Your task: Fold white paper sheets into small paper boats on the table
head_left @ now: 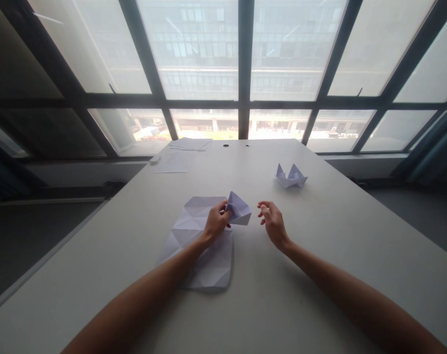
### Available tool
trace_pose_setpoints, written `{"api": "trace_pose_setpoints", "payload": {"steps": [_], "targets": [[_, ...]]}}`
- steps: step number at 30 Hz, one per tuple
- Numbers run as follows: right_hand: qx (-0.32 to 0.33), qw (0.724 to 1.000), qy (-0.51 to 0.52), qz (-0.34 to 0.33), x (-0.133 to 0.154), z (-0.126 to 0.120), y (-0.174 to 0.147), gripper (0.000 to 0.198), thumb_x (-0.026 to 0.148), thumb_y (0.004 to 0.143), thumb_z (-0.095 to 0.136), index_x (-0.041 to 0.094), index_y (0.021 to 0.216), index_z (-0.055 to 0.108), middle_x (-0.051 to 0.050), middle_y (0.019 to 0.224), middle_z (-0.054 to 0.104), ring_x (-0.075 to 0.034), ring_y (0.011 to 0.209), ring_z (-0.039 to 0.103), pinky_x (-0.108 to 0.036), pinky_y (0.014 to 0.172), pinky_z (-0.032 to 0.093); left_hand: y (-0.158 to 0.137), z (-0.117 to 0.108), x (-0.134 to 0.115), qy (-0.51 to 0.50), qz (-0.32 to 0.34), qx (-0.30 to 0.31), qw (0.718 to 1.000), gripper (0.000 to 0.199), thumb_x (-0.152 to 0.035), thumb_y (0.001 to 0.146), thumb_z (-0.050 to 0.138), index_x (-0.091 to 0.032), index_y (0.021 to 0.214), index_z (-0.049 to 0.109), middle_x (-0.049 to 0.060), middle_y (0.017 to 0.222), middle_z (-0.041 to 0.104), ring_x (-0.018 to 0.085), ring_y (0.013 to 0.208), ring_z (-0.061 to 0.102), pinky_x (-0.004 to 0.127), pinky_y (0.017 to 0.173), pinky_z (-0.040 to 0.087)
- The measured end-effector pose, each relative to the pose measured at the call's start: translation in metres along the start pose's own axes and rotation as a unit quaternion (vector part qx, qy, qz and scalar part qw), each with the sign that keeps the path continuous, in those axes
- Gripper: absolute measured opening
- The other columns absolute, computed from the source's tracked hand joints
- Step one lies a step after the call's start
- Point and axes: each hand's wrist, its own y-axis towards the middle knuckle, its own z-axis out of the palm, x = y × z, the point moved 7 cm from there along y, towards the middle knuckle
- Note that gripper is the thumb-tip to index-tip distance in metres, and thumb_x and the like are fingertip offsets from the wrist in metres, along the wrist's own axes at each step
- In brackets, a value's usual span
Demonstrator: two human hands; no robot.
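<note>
My left hand (216, 220) is closed on a small folded paper boat (239, 210), whose peaked middle and slanted side face right. Under that wrist and forearm lies a creased sheet of white paper (205, 265) with a grid of fold lines, partly hidden by the arm. To the right of the held boat, my right hand (273, 221) hovers above the table with its fingers curved and apart, touching nothing. Farther back on the right stands another folded paper piece (291, 177) with two upright points.
The long white table (341, 295) runs toward tall windows (201, 49). At its far left lie several flat paper sheets (172, 162) and a small white object (154, 160) I cannot make out. Two cable holes (226, 145) show near the far edge. Curtains hang on both sides.
</note>
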Motion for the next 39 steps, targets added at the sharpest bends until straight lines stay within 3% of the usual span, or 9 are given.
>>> {"api": "trace_pose_setpoints", "payload": {"steps": [3,6,8,10,12,17,24,30,39], "targets": [[0.059,0.995,0.073,0.037,-0.006,0.006,0.004,0.037,0.044,0.088,0.053,0.016,0.110,0.062,-0.011,0.110,0.065,-0.019,0.084,0.063,-0.028,0.063,0.051,-0.003,0.011,0.000,0.010,-0.013,0.073,0.997,0.032,-0.041,0.084,0.055,-0.011,0.085,0.068,0.002,0.066,0.060,0.012,0.051,0.054,0.019,0.040,0.043],[0.142,0.985,0.087,0.041,-0.005,0.017,0.002,0.032,0.039,0.083,0.061,0.015,0.102,0.069,-0.008,0.094,0.071,-0.018,0.076,0.063,-0.028,0.064,0.049,-0.008,0.024,0.000,0.035,-0.004,0.143,0.989,0.039,-0.045,0.088,0.052,-0.010,0.083,0.068,0.001,0.062,0.057,0.012,0.051,0.052,0.020,0.045,0.043],[0.148,0.987,0.060,0.035,-0.005,0.019,0.000,0.027,0.036,0.081,0.062,0.014,0.090,0.073,-0.007,0.082,0.072,-0.017,0.069,0.061,-0.026,0.060,0.046,-0.009,0.021,-0.007,0.065,0.057,0.108,0.990,0.032,-0.042,0.086,0.059,-0.013,0.094,0.067,0.001,0.072,0.059,0.013,0.061,0.055,0.021,0.051,0.046],[0.115,0.993,0.014,0.019,-0.004,0.016,-0.001,0.023,0.034,0.080,0.062,0.014,0.079,0.074,-0.006,0.075,0.071,-0.016,0.064,0.059,-0.026,0.057,0.044,-0.012,0.013,-0.020,0.110,0.146,0.026,0.983,0.027,-0.036,0.082,0.067,-0.018,0.102,0.064,0.002,0.085,0.059,0.014,0.073,0.057,0.021,0.057,0.048],[0.085,0.996,-0.026,-0.001,-0.002,0.013,-0.002,0.023,0.032,0.081,0.062,0.014,0.073,0.074,-0.005,0.070,0.070,-0.016,0.062,0.058,-0.026,0.057,0.043,-0.018,0.009,-0.031,0.166,0.225,-0.025,0.960,0.019,-0.032,0.081,0.071,-0.021,0.095,0.065,0.002,0.093,0.056,0.015,0.082,0.057,0.024,0.064,0.050],[0.081,0.993,-0.069,-0.043,0.009,0.014,-0.009,0.020,0.030,0.082,0.062,0.016,0.073,0.073,-0.004,0.067,0.068,-0.016,0.062,0.057,-0.025,0.057,0.043,-0.028,0.015,-0.045,0.250,0.324,-0.021,0.912,0.014,-0.034,0.078,0.077,-0.023,0.084,0.072,0.005,0.096,0.056,0.019,0.091,0.056,0.034,0.080,0.050],[0.071,0.991,-0.092,-0.068,0.010,0.013,-0.010,0.018,0.028,0.084,0.061,0.017,0.074,0.072,-0.004,0.070,0.068,-0.016,0.064,0.058,-0.025,0.058,0.043,-0.027,0.015,-0.045,0.229,0.307,-0.036,0.923,0.007,-0.019,0.086,0.067,-0.021,0.088,0.073,0.005,0.090,0.060,0.019,0.088,0.058,0.036,0.081,0.052],[0.047,0.994,-0.087,-0.048,0.000,0.007,-0.004,0.017,0.026,0.082,0.060,0.016,0.073,0.071,-0.004,0.071,0.069,-0.016,0.064,0.060,-0.027,0.060,0.044,-0.021,0.017,-0.037,0.127,0.241,0.003,0.962,0.007,-0.023,0.086,0.066,-0.019,0.085,0.072,0.005,0.091,0.059,0.016,0.083,0.059,0.025,0.062,0.053],[0.071,0.994,-0.070,-0.044,-0.001,0.010,-0.003,0.023,0.033,0.087,0.059,0.017,0.078,0.072,-0.005,0.074,0.071,-0.017,0.066,0.061,-0.028,0.062,0.045,-0.014,0.017,-0.024,-0.002,0.160,0.061,0.985,0.014,-0.030,0.088,0.064,-0.018,0.086,0.070,0.010,0.113,0.057,0.021,0.105,0.059,0.030,0.079,0.054]]}}
